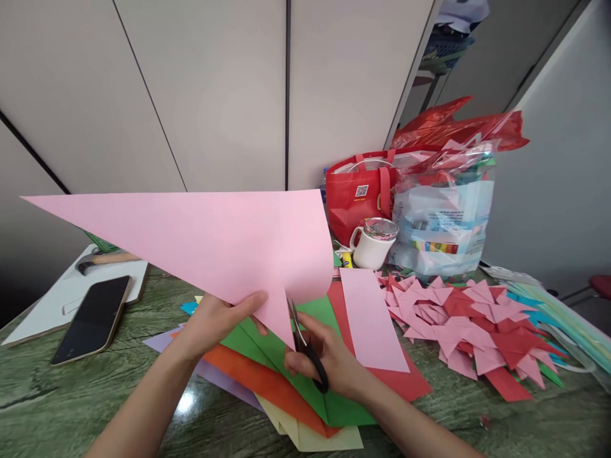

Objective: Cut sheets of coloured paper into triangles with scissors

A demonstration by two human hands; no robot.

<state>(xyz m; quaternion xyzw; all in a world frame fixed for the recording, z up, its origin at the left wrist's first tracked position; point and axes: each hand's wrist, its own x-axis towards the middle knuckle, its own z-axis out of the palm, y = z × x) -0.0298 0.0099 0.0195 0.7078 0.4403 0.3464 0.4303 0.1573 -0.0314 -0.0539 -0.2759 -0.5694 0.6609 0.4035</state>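
Note:
My left hand (217,318) pinches the lower edge of a large pink folded paper triangle (200,238) and holds it up above the table. My right hand (329,359) grips black-handled scissors (305,343), whose blades point up into the paper's bottom edge beside my left thumb. Under both hands lies a fanned stack of coloured sheets (296,388): green, orange, red, yellow and purple. A pink paper strip (372,318) rests on the red sheet just right of the scissors.
A pile of folded pink and red paper pieces (477,334) lies at right. Behind stand a white mug (372,245), a red bag (360,194) and a plastic bag (443,222). A phone (93,318), a white board (57,299) and a hammer (102,259) lie at left.

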